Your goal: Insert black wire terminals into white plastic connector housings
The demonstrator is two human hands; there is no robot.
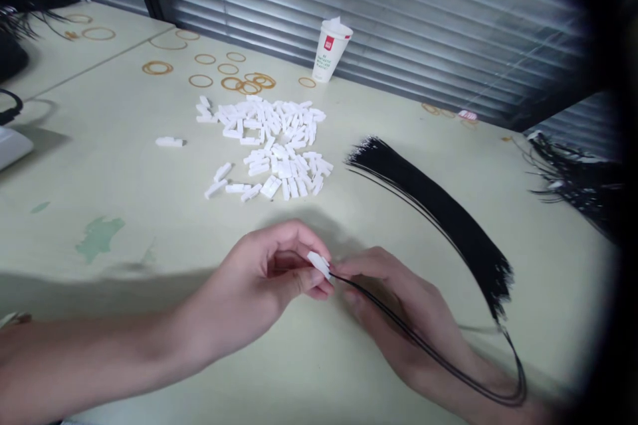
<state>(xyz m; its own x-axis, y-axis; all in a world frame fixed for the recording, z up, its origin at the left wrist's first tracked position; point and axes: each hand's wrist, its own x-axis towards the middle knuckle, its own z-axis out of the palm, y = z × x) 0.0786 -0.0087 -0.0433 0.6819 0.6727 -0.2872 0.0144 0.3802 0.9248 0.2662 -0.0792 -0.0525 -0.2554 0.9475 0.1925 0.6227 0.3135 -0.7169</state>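
In the middle front, my left hand (279,272) is closed, with a small white plastic connector housing (319,264) between thumb and fingers. Thin black wires (423,342) run from the housing's right end, over my right hand, and loop at the lower right toward the bundle. Close to the housing, my right hand (399,312) has its index finger and thumb around the wires. A thick bundle of cut black wires (438,206) lies to the right, with pale tips at its far end. Beyond my hands is a loose pile of white connector housings (279,139).
Several tan rubber bands (249,83) lie behind the pile, near a paper cup (331,50) by the window blinds. More black wires lie at the right edge (588,186) and far left (30,0). A white object (12,146) sits at the left edge.
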